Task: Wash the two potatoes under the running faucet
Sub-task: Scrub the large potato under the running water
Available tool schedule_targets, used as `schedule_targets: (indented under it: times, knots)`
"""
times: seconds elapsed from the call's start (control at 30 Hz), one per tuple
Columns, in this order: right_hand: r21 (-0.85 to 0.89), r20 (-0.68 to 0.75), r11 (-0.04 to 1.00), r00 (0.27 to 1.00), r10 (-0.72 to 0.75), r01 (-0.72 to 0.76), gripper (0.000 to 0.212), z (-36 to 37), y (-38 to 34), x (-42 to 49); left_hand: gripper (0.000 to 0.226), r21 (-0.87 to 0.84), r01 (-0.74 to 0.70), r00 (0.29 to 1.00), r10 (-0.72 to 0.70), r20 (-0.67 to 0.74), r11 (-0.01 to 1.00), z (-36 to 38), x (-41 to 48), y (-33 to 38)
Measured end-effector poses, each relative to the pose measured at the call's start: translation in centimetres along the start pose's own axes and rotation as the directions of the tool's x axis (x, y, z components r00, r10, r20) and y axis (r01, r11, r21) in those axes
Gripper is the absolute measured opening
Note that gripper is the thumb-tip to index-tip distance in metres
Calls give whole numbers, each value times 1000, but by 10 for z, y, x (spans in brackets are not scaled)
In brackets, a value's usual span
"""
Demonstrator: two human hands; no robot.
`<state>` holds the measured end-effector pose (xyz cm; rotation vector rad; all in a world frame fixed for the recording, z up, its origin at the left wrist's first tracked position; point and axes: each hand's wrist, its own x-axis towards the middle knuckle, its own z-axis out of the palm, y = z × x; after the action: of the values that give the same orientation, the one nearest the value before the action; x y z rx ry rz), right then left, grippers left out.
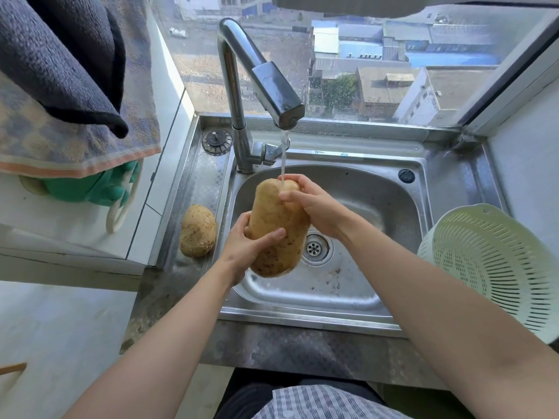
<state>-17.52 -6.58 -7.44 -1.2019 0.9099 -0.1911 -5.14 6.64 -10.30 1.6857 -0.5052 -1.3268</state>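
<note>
The long potato [276, 214] is held over the sink [302, 316], its near part gripped by the left hand [242, 251], its far end by the right hand [320, 210]; wetted, it could be dropped.

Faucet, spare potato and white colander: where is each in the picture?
faucet [279, 95], head view, on its angular spout head.
spare potato [198, 230], head view, on the middle of its skin.
white colander [490, 261], head view, on its slotted inner wall.

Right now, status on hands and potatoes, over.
Left hand and right hand grip long tan potato under chrome faucet stream. Round speckled potato waits on steel sink ledge. Nothing blocking.
</note>
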Motion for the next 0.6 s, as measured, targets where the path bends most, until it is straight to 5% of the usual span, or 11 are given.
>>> schedule_targets:
  times: [0.13, 0.27, 0.43, 0.6]
  knots:
    - [-47, -302, 999, 953, -39, 26, 41, 20, -2, 6, 68, 20, -8, 1000, 8, -8, 1000, 4, 2, 0]
    - [-51, -65, 997, 997, 47, -50, 45, 7, -8, 5, 72, 19, -19, 1000, 19, -3, 1000, 1, 3, -3]
    - [-69, -247, 987, 961, 123, -144, 33, 14, -12, 9, 77, 34, -11, 1000, 10, 4, 999, 6, 6, -3]
    - [-80, -205, 980, 965, 162, -181, 24, 10, -14, 12, 72, 40, -24, 1000, 24, -9, 999, 8, 8, -6]
